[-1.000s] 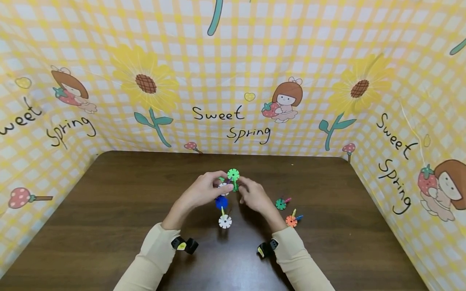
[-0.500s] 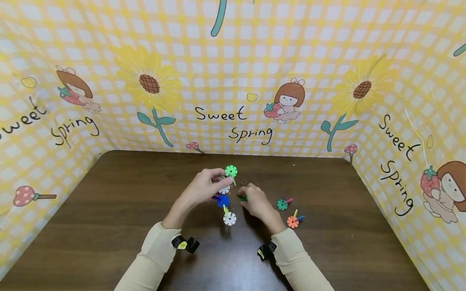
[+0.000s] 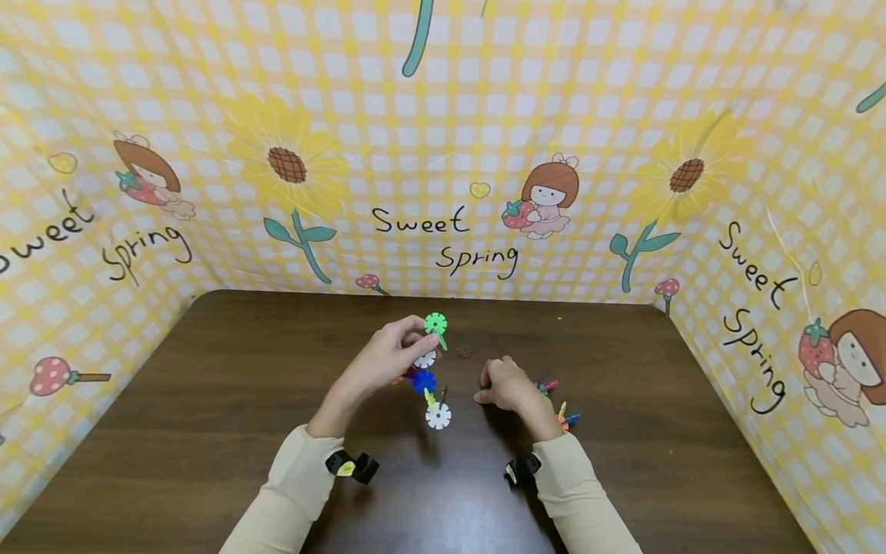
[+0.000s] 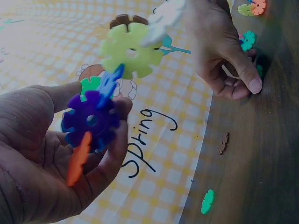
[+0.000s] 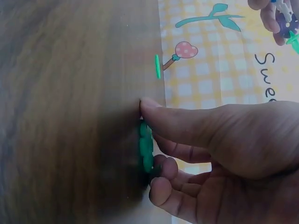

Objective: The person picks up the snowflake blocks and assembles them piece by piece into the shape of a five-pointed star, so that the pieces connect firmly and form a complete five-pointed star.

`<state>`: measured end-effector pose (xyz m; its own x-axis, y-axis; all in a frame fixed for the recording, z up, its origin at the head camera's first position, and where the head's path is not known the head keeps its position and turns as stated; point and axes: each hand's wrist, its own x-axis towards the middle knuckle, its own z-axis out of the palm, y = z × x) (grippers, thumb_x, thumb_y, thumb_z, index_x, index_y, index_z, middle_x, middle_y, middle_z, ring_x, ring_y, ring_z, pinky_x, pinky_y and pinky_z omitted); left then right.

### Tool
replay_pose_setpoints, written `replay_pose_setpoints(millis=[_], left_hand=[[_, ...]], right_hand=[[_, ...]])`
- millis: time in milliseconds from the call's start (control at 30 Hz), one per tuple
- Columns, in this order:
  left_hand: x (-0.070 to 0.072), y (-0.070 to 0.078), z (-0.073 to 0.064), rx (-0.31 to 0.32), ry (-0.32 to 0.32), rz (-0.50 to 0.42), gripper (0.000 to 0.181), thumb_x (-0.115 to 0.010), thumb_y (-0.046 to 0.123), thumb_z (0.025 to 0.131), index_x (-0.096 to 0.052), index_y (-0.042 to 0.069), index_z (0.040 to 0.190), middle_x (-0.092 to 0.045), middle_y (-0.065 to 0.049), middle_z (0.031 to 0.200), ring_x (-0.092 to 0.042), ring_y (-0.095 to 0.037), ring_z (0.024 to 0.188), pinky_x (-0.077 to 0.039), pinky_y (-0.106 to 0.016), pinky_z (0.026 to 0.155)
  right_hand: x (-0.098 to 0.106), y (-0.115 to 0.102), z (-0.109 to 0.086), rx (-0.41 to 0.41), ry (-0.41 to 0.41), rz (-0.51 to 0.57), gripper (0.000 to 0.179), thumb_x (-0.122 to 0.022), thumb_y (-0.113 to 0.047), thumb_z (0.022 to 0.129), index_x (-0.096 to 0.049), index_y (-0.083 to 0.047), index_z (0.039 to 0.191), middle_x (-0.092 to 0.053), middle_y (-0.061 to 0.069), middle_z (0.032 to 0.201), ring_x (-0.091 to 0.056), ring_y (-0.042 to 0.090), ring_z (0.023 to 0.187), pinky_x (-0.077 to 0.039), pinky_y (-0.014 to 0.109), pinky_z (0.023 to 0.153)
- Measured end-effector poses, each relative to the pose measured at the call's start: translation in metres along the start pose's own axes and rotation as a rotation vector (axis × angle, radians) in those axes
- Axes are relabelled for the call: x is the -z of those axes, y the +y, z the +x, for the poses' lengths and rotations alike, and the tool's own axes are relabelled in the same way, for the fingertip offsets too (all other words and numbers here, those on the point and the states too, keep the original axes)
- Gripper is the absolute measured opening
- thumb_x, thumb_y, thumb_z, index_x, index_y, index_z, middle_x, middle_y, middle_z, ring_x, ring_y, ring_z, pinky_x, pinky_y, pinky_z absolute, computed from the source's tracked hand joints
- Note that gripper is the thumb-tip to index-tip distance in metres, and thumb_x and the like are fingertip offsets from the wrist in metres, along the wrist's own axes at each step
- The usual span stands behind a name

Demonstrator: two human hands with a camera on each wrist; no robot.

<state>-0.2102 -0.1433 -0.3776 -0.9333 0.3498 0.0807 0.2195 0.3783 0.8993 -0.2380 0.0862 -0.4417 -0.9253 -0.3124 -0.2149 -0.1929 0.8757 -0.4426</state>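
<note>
My left hand (image 3: pixel 396 350) is raised and grips a chain of interlocking snowflake discs by its upper part. In the head view a bright green disc (image 3: pixel 435 323) tops the chain, a blue disc (image 3: pixel 423 381) sits mid-way, and a white disc (image 3: pixel 438 416) hangs at the bottom. The left wrist view adds a purple-blue disc (image 4: pixel 91 122), an orange disc (image 4: pixel 78 158) and a pale yellow disc (image 4: pixel 132 51). Low at the table, my right hand (image 3: pixel 511 385) pinches a dark green snowflake disc (image 5: pixel 146 147) between thumb and fingers; the hand mostly hides it in the head view.
A loose brown disc (image 3: pixel 465 352) lies on the dark table (image 3: pixel 208 431) between the hands. Another green disc (image 4: pixel 208 201) lies near the patterned cloth. Right of my right hand are a green-and-pink joined piece (image 3: pixel 547 387) and an orange, yellow and blue one (image 3: pixel 569 420).
My right hand has come away from the chain, moved down to the table and then rightward with the green disc. The brown disc is uncovered. My left hand still holds the chain, slightly turned.
</note>
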Motion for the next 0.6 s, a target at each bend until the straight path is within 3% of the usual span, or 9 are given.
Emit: replay_pose_setpoints(millis=[200, 400, 500, 600], left_hand=[[-0.002, 0.000, 0.001, -0.009, -0.011, -0.021, 0.030, -0.056, 0.028, 0.104, -0.060, 0.002, 0.119, -0.073, -0.009, 0.097, -0.066, -0.020, 0.080, -0.053, -0.037, 0.066], [-0.003, -0.002, 0.002, -0.048, -0.011, 0.030, 0.031, -0.051, 0.028, 0.106, -0.061, 0.000, 0.116, -0.070, -0.009, 0.091, -0.064, -0.021, 0.080, -0.050, -0.030, 0.066], [-0.004, -0.002, 0.004, -0.050, 0.004, 0.076, 0.031, -0.051, 0.029, 0.106, -0.062, 0.001, 0.117, -0.064, -0.007, 0.087, -0.058, -0.021, 0.076, -0.046, -0.028, 0.064], [-0.006, -0.003, 0.005, -0.041, 0.016, 0.106, 0.031, -0.050, 0.031, 0.106, -0.063, 0.004, 0.115, -0.057, -0.003, 0.083, -0.052, -0.019, 0.074, -0.043, -0.028, 0.063]], right_hand=[[0.007, 0.003, -0.004, 0.016, -0.030, -0.025, 0.025, -0.083, -0.016, 0.084, -0.062, -0.007, 0.092, -0.056, 0.008, 0.093, -0.053, 0.024, 0.091, -0.049, 0.039, 0.080], [0.011, 0.006, -0.004, 0.024, -0.077, -0.053, 0.024, -0.083, -0.014, 0.084, -0.061, -0.007, 0.092, -0.059, 0.003, 0.086, -0.055, 0.017, 0.078, -0.050, 0.033, 0.072], [0.012, 0.006, -0.005, 0.017, -0.057, 0.011, 0.024, -0.082, -0.014, 0.085, -0.059, -0.008, 0.088, -0.057, 0.003, 0.080, -0.055, 0.016, 0.070, -0.049, 0.031, 0.064], [0.015, 0.005, -0.005, 0.075, 0.033, 0.147, 0.023, -0.081, -0.013, 0.086, -0.058, -0.009, 0.084, -0.057, 0.002, 0.074, -0.054, 0.014, 0.062, -0.046, 0.028, 0.058]])
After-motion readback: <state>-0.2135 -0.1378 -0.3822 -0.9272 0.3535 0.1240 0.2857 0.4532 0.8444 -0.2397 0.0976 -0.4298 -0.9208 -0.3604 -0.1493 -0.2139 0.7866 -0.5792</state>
